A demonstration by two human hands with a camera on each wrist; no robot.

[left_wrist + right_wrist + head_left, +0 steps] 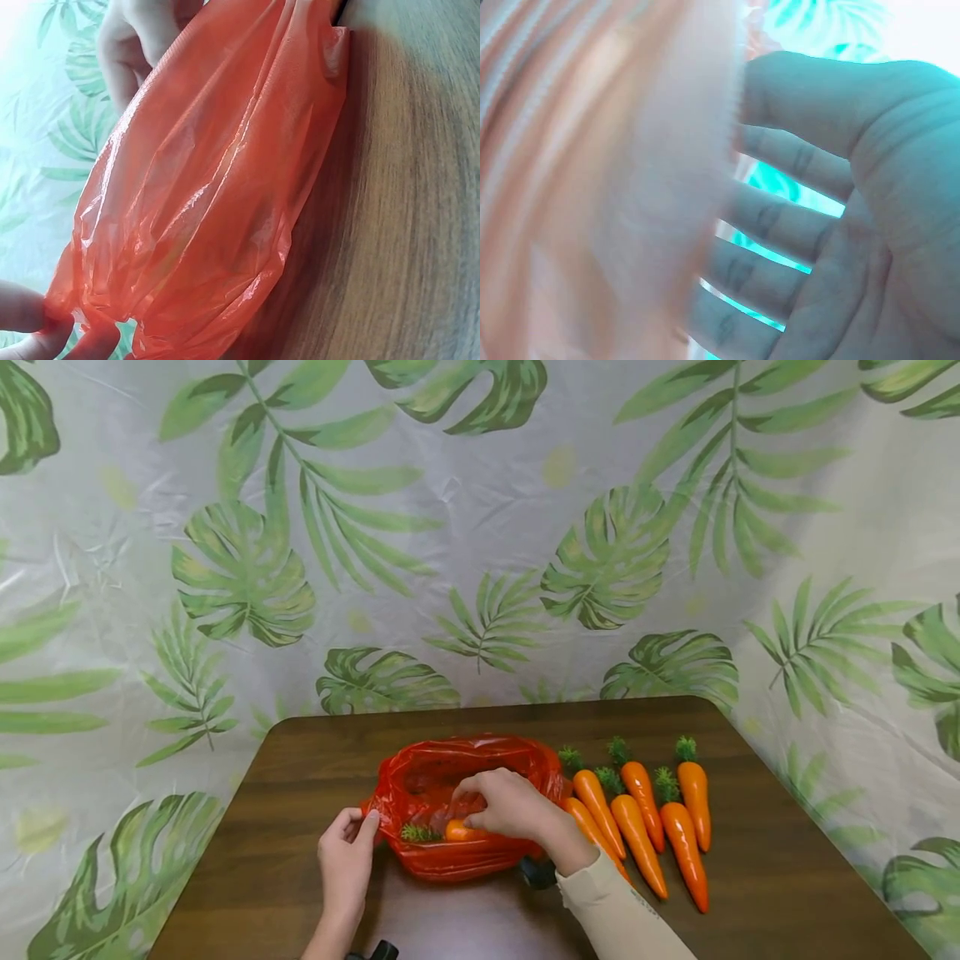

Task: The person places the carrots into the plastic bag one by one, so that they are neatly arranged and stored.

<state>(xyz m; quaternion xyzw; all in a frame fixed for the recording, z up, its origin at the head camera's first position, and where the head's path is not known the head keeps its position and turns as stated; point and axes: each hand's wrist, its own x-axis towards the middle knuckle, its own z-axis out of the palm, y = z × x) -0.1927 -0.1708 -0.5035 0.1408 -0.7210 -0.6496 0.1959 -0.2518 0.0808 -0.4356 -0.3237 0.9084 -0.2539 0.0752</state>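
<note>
A red plastic bag (450, 864) stands on the table with its mouth spread wide. My left hand (348, 852) pinches its left rim between thumb and fingers; in the left wrist view, the fingertips (94, 341) are at the gathered film. Inside the bag lies an orange carrot (459, 832) with a green leafy top (420, 833). My right hand (504, 806) reaches into the mouth above this carrot, its thumb close to it and the fingers spread. The right wrist view shows those fingers (780, 225) fairly straight, partly hidden behind the blurred bag film (607, 187).
Several carrots (637, 835) with green tops lie side by side on the brown wooden table (757, 860), right of the bag and partly behind the right sleeve (615, 902). A leaf-patterned sheet (510, 510) hangs behind the table.
</note>
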